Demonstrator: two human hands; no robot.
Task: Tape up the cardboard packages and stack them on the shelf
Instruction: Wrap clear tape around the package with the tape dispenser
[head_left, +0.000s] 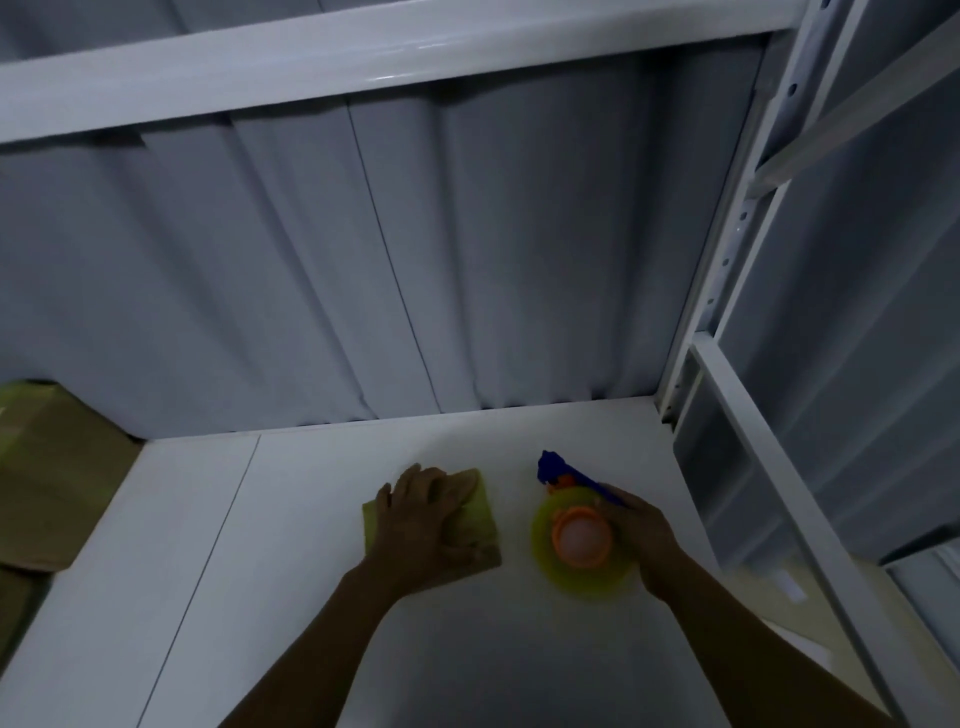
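Note:
A small flat cardboard package (480, 525) lies on the white shelf board (260, 571). My left hand (426, 519) lies palm down on top of it, fingers spread, and covers most of its left half. To its right my right hand (641, 540) grips the blue handle of a tape dispenser (579, 540), which carries a yellowish tape roll on an orange core. The dispenser's blue head points away from me and sits beside the package, apart from it.
Larger cardboard boxes (52, 483) stand at the left edge of the shelf. A grey curtain (363, 260) hangs behind. A white shelf beam (363, 57) crosses overhead, and a white upright post (727, 270) with a side rail stands at the right.

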